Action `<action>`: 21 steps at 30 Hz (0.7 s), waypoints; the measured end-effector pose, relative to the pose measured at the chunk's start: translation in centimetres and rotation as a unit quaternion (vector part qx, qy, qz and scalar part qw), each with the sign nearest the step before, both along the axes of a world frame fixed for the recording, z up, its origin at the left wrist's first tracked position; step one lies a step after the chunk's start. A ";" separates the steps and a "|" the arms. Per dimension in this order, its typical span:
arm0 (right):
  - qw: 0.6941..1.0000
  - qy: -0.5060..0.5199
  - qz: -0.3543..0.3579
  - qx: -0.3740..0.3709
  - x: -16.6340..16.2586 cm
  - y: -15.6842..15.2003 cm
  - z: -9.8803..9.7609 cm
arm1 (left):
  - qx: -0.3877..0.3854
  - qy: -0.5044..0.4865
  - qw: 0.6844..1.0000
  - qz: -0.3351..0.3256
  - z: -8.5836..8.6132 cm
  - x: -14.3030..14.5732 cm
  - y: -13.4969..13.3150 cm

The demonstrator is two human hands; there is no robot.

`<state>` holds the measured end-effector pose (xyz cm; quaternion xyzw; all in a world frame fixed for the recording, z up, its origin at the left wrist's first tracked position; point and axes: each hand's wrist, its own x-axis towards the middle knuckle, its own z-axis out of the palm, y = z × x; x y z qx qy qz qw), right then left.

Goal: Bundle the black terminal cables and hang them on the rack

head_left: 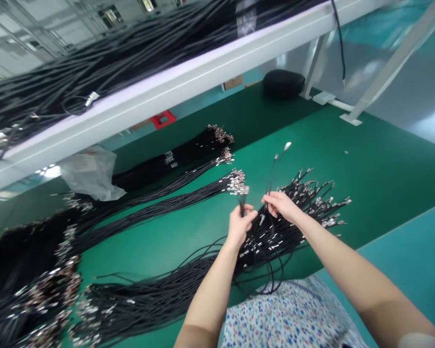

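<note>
Black cables with small whitish connectors at their ends lie in a thick bundle [188,282] along the front of the green table [159,244]. My left hand [240,224] is closed around a few upright cables, whose pale connectors [244,190] stick out above the fingers. Close beside it, my right hand [277,203] pinches a thin black cable with a connector [287,145] at its raised tip. Both hands are over the right part of the bundle, where many connector ends [322,208] fan out. Loops of cable hang below the hands, near my patterned clothing.
Thinner cable bundles [174,200] lie behind, and a dark heap of cables [18,261] is at the left. A white-edged shelf [188,72] carrying more cables crosses overhead. A plastic bag [90,171], a black rounded object [283,83] and a red crate [163,119] are farther back.
</note>
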<state>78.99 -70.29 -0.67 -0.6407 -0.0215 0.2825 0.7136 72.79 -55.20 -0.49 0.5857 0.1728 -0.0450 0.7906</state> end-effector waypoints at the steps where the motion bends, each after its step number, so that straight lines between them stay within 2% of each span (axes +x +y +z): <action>1: 0.999 0.003 0.036 -0.008 -0.4 -0.1 0.5 | -0.022 -0.013 0.999 0.026 0.8 -0.1 0.3; 3: 0.992 0.008 0.128 0.003 -1.8 0.0 1.6 | -0.053 -0.028 0.998 0.027 2.4 -0.2 0.9; 5: 0.975 0.001 0.222 0.021 -3.6 0.5 2.7 | -0.076 -0.033 0.996 -0.025 3.7 -0.2 1.3; 7: 0.954 -0.012 0.298 0.016 -5.5 1.1 3.1 | -0.101 -0.039 0.993 -0.052 4.4 -0.5 1.3; 9: 0.938 -0.021 0.346 -0.001 -7.1 1.6 2.9 | -0.124 -0.043 0.990 -0.042 4.5 -1.0 1.2; 14: 0.931 -0.074 0.348 -0.079 -9.6 1.2 1.3 | -0.117 -0.033 0.992 -0.021 3.7 -3.0 0.9; 18: 0.905 -0.168 0.342 -0.186 -11.0 0.1 1.5 | -0.088 -0.044 0.995 0.024 3.4 -4.2 0.4; 21: 0.909 -0.148 0.344 -0.185 -11.9 -0.5 1.7 | -0.071 -0.057 0.996 -0.003 3.9 -4.9 0.1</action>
